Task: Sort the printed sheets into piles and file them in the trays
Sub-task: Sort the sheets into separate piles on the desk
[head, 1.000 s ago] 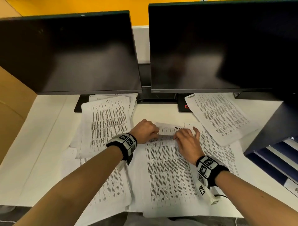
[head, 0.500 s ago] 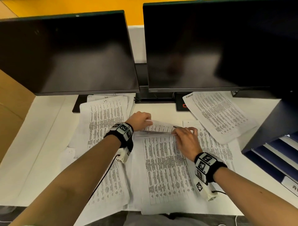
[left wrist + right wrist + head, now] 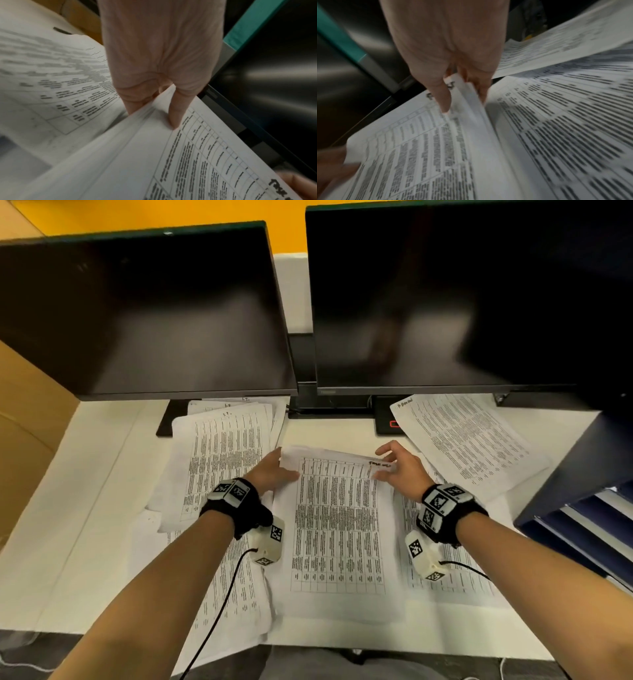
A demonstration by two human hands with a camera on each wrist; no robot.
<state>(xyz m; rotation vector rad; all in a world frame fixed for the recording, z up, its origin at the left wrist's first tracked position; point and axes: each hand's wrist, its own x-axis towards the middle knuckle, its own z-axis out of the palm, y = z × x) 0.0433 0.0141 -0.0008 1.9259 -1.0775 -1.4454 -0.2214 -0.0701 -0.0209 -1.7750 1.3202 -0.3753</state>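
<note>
A stack of printed table sheets (image 3: 337, 525) is lifted a little off the desk in the middle, with handwriting at its top right corner. My left hand (image 3: 274, 470) grips its upper left edge, thumb on top and fingers underneath (image 3: 135, 106). My right hand (image 3: 394, 465) pinches the upper right corner, thumb on top (image 3: 444, 97) and fingers below. More printed sheets lie beneath it: a pile at the left (image 3: 222, 460), a sheet under the right wrist (image 3: 445, 587), and a sheet at the back right (image 3: 466, 440).
Two dark monitors (image 3: 144, 313) (image 3: 462, 299) stand close behind the papers. A dark blue stack of filing trays (image 3: 589, 508) sits at the right edge with sheets in its slots. A cardboard panel (image 3: 24, 422) borders the white desk (image 3: 78, 508) on the left.
Both hands have spread apart from the middle of the top edge to the stack's two upper corners, and the stack has risen off the sheets beneath.
</note>
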